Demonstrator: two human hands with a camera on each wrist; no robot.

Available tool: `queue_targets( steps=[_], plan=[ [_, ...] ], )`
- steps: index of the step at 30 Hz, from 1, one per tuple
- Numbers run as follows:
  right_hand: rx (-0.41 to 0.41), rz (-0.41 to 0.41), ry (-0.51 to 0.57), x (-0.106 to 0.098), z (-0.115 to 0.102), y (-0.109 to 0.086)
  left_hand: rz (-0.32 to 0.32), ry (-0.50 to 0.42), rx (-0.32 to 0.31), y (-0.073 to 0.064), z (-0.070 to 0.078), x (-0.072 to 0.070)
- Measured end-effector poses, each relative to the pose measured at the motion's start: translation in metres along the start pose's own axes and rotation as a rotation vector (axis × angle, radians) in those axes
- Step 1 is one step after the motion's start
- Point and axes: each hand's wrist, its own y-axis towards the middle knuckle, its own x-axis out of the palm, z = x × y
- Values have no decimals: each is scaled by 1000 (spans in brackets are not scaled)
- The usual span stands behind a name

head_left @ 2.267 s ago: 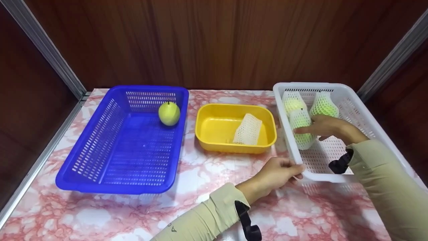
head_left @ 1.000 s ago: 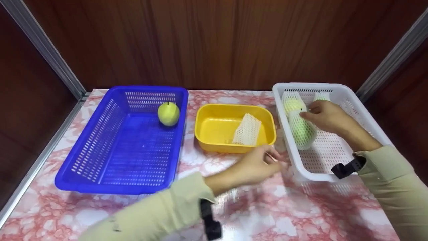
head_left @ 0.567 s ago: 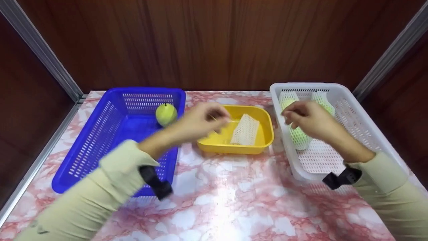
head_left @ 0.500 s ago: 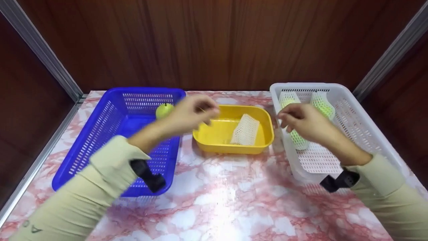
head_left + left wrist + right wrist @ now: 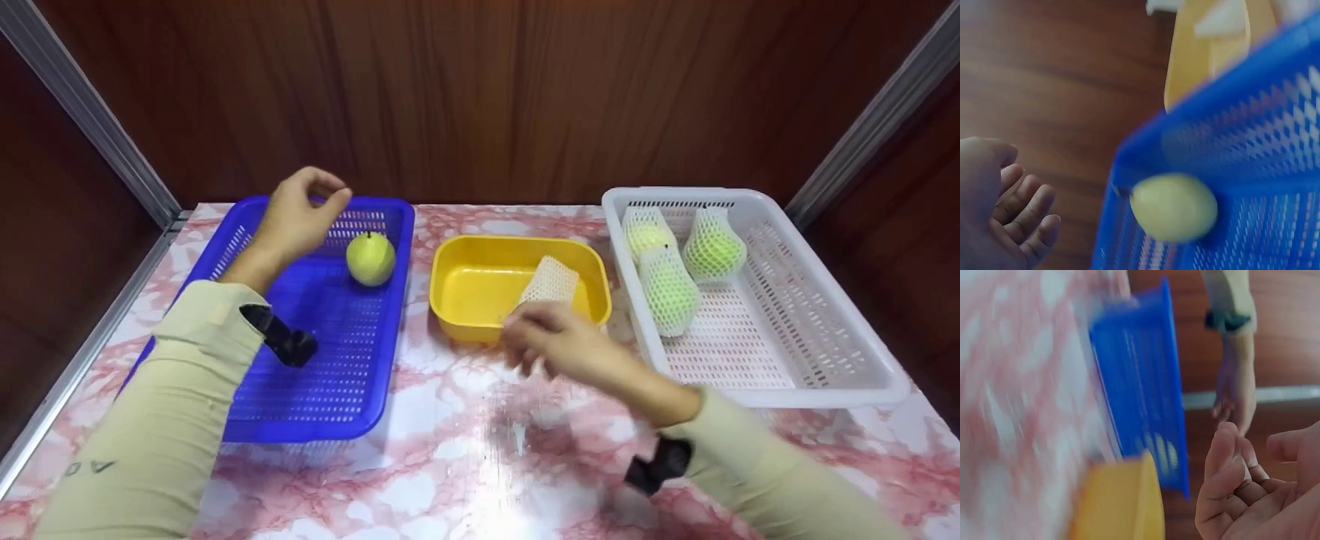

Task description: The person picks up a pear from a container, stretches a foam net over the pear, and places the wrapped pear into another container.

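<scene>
Above the back left of the blue basket (image 5: pixel 322 431), my left hand (image 5: pixel 298 217) hangs with loosely curled fingers and holds nothing. A bare green pear (image 5: pixel 370 259) lies in that basket's back right corner, right of the hand; the left wrist view shows the same pear (image 5: pixel 1175 208). My right hand (image 5: pixel 566 341), slightly blurred, hovers by the front rim of the yellow bin (image 5: pixel 480 296), fingers loosely bent around nothing. It partly hides a white foam net (image 5: pixel 553 279) in the bin. The right wrist view also shows no object in my right hand (image 5: pixel 1247 489).
A white basket (image 5: pixel 877 386) stands at the right, with three pears in foam nets, one netted pear (image 5: pixel 670 292) nearest the front. Pink marbled tabletop (image 5: pixel 450 480) lies before the containers. A brown wood panel (image 5: pixel 480 97) rises behind.
My left hand has moved from the white basket's front corner leftward to above the blue basket. My right hand has left the netted pears and moved left to the yellow bin.
</scene>
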Motion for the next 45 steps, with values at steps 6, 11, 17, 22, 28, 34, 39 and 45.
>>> queue_targets(
  steps=[6, 11, 17, 22, 28, 34, 39, 45],
  plan=[
    [33, -137, 93, 49, 3, 2, -33, 3, -105, 7, -29, 3],
    [40, -179, 161, 84, 5, 7, -144, -15, -144, 9, -45, 14],
    [38, -221, 259, 115, 6, 12, -261, -15, -180, 10, -58, 27],
    [25, -254, 325, 130, 6, 12, -281, -32, -211, 8, -62, 36],
    [33, -257, 422, 138, 6, 14, -306, -62, -194, 7, -61, 47],
    [35, -255, 465, 143, 7, 16, -306, -54, -214, 7, -64, 53],
    [47, -251, 483, 143, 8, 17, -310, -84, -207, 6, -72, 58],
    [51, -251, 478, 144, 9, 18, -297, -55, -210, 4, -79, 62]
  ],
)
